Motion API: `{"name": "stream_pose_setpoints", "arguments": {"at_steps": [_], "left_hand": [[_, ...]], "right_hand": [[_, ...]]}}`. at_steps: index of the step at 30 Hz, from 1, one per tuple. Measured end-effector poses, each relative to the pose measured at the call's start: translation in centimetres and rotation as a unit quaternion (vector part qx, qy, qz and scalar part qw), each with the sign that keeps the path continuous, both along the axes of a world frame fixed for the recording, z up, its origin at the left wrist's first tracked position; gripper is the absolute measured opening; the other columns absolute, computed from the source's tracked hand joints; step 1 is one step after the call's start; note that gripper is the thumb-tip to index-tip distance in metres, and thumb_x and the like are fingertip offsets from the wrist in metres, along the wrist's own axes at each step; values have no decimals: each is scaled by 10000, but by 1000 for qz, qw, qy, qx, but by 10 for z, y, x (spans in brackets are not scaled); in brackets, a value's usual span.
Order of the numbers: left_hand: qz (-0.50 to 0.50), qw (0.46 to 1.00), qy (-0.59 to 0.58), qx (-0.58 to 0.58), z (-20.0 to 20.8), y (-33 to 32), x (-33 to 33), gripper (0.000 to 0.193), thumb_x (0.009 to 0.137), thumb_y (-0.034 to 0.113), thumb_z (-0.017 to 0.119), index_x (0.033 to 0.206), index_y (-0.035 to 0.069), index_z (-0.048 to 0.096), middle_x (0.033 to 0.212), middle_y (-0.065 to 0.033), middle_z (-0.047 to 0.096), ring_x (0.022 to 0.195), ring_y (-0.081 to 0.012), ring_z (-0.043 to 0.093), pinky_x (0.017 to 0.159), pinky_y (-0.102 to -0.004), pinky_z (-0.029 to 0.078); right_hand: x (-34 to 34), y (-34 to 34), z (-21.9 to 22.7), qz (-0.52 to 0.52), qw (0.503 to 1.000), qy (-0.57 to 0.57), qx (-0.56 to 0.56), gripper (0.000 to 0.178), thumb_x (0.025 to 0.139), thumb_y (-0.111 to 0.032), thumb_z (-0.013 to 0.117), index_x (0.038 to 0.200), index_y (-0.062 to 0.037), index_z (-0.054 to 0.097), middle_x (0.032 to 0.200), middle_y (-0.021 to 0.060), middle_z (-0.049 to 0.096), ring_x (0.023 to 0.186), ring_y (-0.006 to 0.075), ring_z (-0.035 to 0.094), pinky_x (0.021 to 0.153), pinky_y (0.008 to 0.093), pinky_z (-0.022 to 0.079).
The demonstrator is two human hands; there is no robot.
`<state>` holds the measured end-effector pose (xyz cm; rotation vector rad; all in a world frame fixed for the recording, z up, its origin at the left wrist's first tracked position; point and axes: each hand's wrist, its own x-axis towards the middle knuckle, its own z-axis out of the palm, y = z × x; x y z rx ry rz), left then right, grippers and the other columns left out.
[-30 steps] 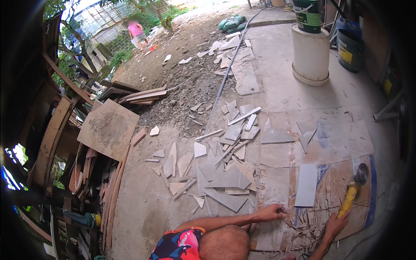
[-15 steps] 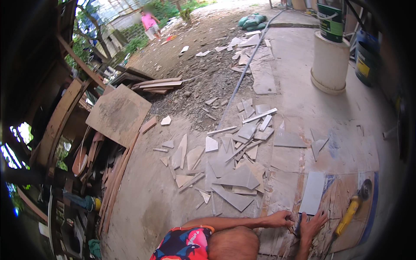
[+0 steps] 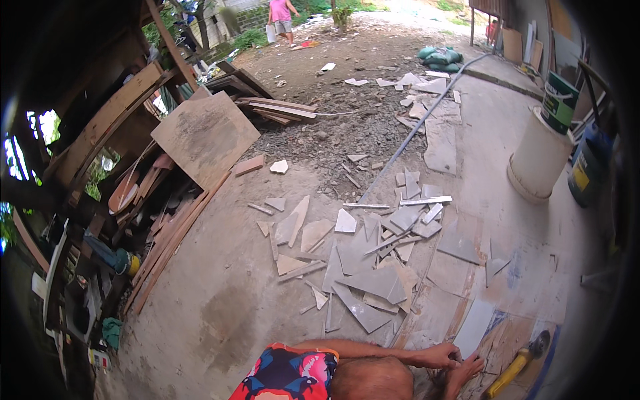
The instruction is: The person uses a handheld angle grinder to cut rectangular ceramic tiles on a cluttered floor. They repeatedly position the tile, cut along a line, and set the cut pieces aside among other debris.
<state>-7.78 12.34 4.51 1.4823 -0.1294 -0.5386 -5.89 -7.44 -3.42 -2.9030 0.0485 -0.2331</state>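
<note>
A light grey strip of tile (image 3: pixel 475 327) lies at the lower right on a worn, cardboard-like sheet. My left hand (image 3: pixel 443 356) is at its near left corner, fingers bent and pinched together; anything small between them is too hidden to name. Close beside it, my right hand (image 3: pixel 466 371) lies against the near end of the tile, its fingers stretched out and partly overlapped by the left hand. To the right of my hands rests a yellow angle grinder (image 3: pixel 510 375), its disc end pointing away from me.
Broken tile pieces (image 3: pixel 370 277) are heaped left of the sheet. Scrap wood (image 3: pixel 177 240) and a square board (image 3: pixel 207 140) line the left. A green bucket (image 3: pixel 559 103) tops a pale cylinder (image 3: pixel 539 160) at right. A grey pipe (image 3: pixel 420 127) crosses the ground; a person (image 3: pixel 281 17) stands far off.
My view has tilted up, so the ground and tile sit lower in the picture. My right hand's fingers, spread before, are now nearer together and closer to my left hand.
</note>
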Motion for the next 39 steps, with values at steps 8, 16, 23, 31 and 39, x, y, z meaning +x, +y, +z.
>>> {"name": "stream_pose_setpoints", "arguments": {"at_steps": [8,16,23,31,39], "left_hand": [[11,1000,-7,-14,7,6,0,391,942,291,754,1163,-30,726,1006,-112,738,941,-194,667,843,-357,535],[27,998,-6,-52,4,-14,2,381,928,291,771,1126,-34,739,971,-115,760,897,-194,700,793,-355,557],[21,998,-59,-14,5,-14,6,406,920,308,780,1140,-30,735,995,-132,763,911,-208,708,807,-361,565],[94,988,-22,121,-44,-9,2,489,902,313,785,1233,-37,702,1077,-211,752,1015,-322,717,912,-409,562],[113,979,-45,161,-77,5,6,549,875,273,806,1274,-74,659,1059,-257,742,1005,-380,711,912,-436,557]], "right_hand": [[22,-19,-23,38,999,13,30,650,815,-386,784,1267,28,564,1280,285,503,1256,495,476,1041,586,429],[53,-31,-63,-7,999,13,37,681,751,-426,835,1174,36,569,1238,292,532,1205,505,498,1030,591,418],[53,-25,-52,-22,997,43,63,680,736,-421,856,1157,31,573,1241,292,538,1209,508,501,1032,594,415],[43,-13,-24,-12,993,90,73,721,662,-262,915,1216,37,562,1294,259,531,1298,469,475,1074,606,438],[35,19,-3,-82,989,62,109,646,778,-308,888,1210,48,563,1227,281,557,1241,482,514,1051,595,459]]}}
